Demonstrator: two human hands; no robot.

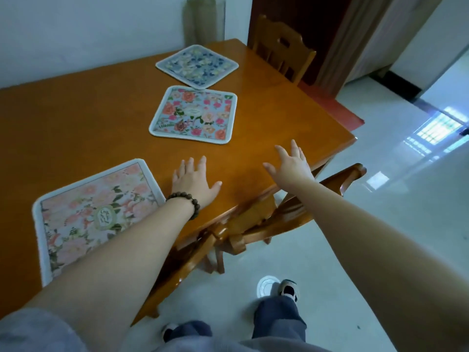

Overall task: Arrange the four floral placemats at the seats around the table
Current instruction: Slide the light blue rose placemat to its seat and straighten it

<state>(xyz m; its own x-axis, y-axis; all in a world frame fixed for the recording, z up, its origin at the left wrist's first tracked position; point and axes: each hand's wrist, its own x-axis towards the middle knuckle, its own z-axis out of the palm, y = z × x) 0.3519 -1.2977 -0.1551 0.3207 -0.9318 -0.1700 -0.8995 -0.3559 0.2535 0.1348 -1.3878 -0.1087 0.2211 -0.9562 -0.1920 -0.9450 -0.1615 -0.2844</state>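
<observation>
Both hands, left hand and right hand, are held spread over the table, beside three floral placemats.

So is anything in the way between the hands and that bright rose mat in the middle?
Nothing visible is. Both the left hand and the right hand are open and hold nothing, and only bare table lies between them and the bright rose placemat.
</observation>
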